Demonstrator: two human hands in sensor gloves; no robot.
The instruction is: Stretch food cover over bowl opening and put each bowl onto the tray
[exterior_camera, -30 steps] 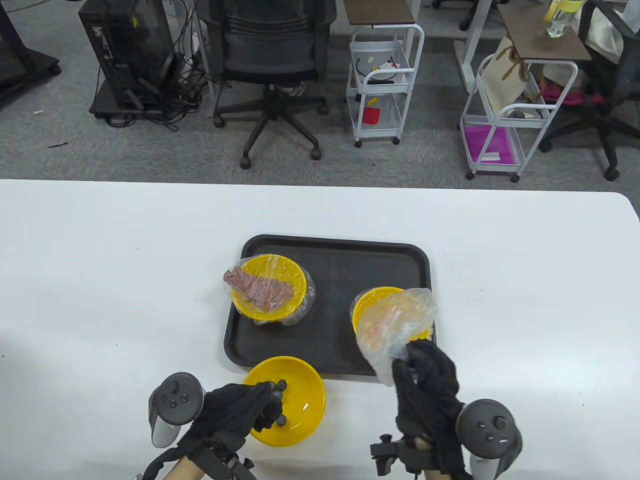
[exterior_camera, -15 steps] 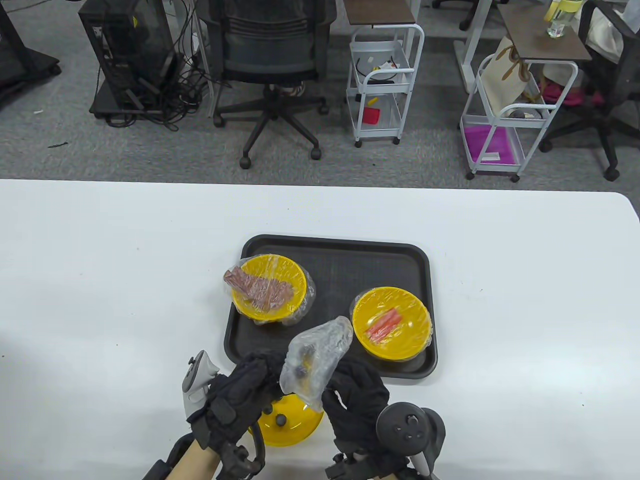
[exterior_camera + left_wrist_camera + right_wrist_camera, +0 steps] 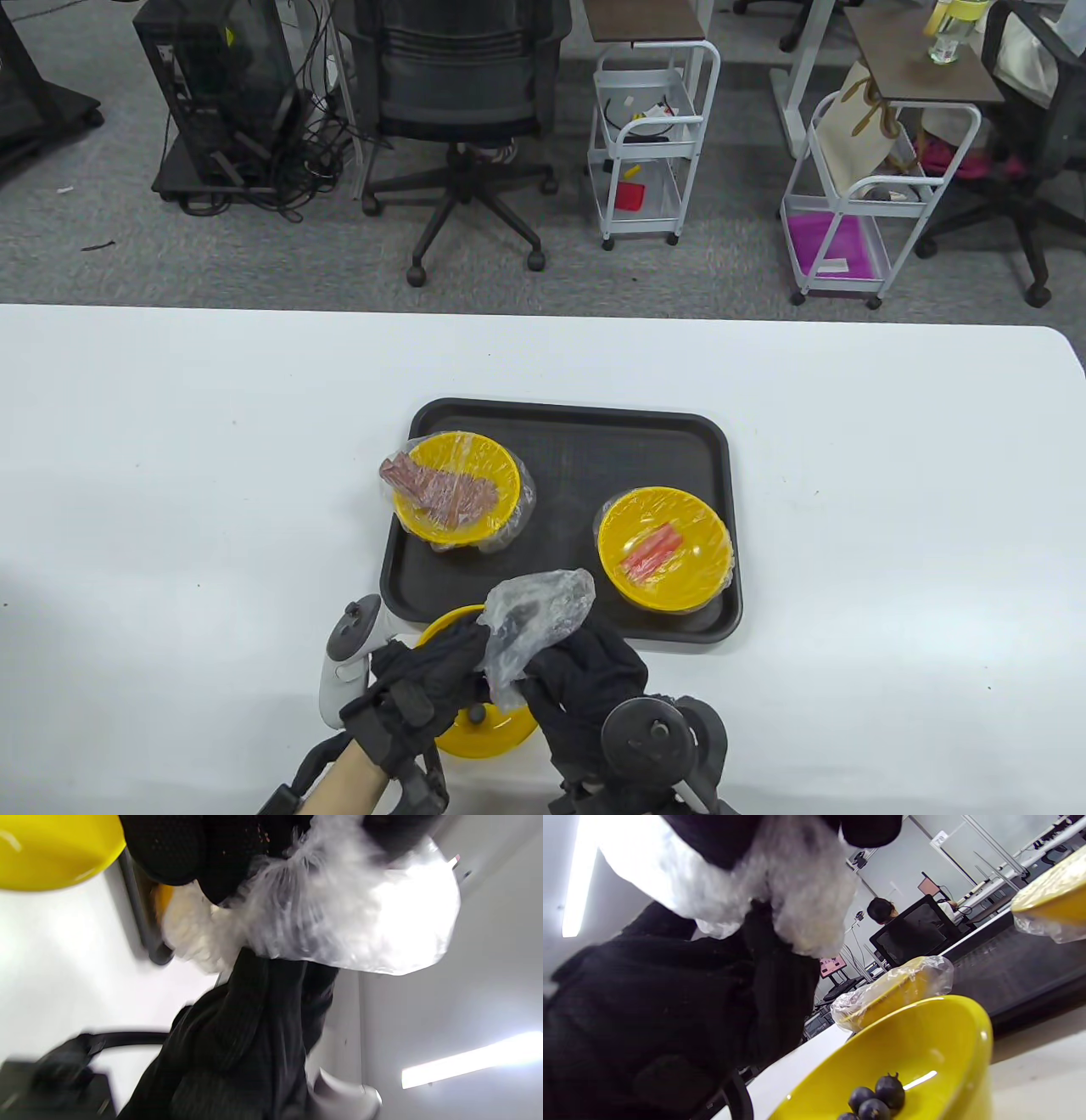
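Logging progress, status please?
Both hands hold the cover above the uncovered bowl. Two covered bowls on tray. Nothing in the way.

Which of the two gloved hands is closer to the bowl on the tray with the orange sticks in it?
The right hand. It sits just below and left of that covered bowl, holding the plastic cover. The left hand is farther left, over the uncovered bowl.

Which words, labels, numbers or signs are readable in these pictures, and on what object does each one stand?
No text can be read with certainty.
White sign, background of the right wrist view: marks too blurred to read.
Pink screen, same view: too blurred to read.
Yellow sticker on the computer case, table view: too small to read.
Tray and food cover: no print visible.
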